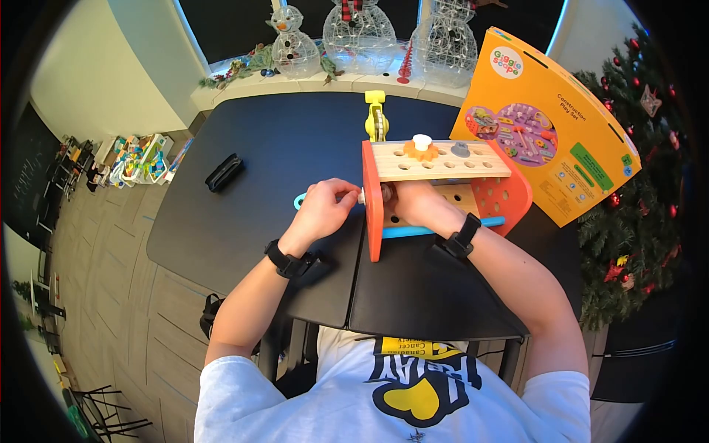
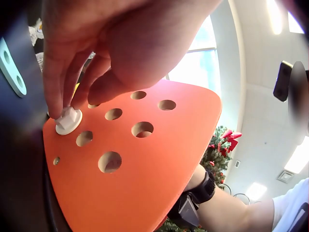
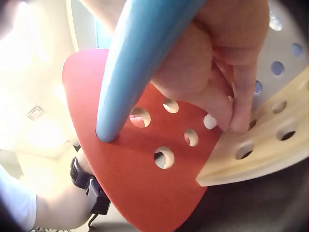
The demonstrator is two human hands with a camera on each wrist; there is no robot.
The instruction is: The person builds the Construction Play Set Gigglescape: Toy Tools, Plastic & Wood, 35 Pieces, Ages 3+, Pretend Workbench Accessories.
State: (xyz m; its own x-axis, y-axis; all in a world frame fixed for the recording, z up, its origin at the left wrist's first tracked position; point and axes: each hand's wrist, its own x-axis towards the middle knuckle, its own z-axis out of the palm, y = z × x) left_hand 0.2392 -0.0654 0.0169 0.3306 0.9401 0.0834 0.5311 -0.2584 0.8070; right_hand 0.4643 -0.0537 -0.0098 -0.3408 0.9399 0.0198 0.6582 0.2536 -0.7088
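An orange-sided wooden toy toolbox (image 1: 443,170) stands on the black table. My left hand (image 1: 325,209) is at its left side panel (image 2: 135,145), the fingertips pinching the head of a white bolt (image 2: 69,121) low in one of the panel's holes. Inside the box, under the perforated top board, is my right hand (image 1: 421,205). Its curled fingers (image 3: 244,104) and thumb come together beside a white bolt end (image 3: 210,121) in that panel; I cannot tell whether they hold anything. A blue rod (image 3: 140,67) runs along the box's front, below the right wrist.
On the top board sit an orange gear with a white knob (image 1: 422,146) and a grey piece (image 1: 460,150). Behind stands a yellow toy (image 1: 377,118). A yellow box (image 1: 546,125) leans at the right. A black case (image 1: 224,173) and a turquoise strip (image 2: 12,70) lie left.
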